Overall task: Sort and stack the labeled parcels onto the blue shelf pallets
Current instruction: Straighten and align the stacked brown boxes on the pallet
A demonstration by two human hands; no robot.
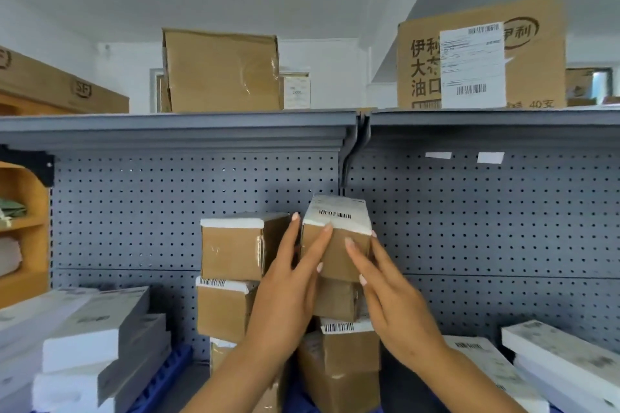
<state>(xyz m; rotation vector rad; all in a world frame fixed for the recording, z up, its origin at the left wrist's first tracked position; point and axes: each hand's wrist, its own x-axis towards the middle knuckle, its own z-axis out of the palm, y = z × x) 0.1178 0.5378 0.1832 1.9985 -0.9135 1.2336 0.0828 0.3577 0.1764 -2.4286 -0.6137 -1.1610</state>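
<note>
Two stacks of small brown labeled parcels stand side by side on the blue pallet [166, 375] against the grey pegboard. The left stack is topped by a parcel [231, 250] with a white label. The top parcel of the right stack [339, 223] shows a barcode label on its upper face. My left hand [285, 292] lies with straight fingers on this parcel's front and left side, one finger reaching up between the two stacks. My right hand [392, 302] touches its front and right corner with spread, straight fingers. Lower parcels [349, 350] sit partly hidden behind my hands.
Flat white-and-grey boxes are piled at lower left [90, 342] and lower right [557, 355]. The upper shelf [174, 126] carries large cartons [221, 70] [419, 60]. A wooden shelf unit [23, 198] stands at the far left. Bare pegboard [486, 228] spans the right.
</note>
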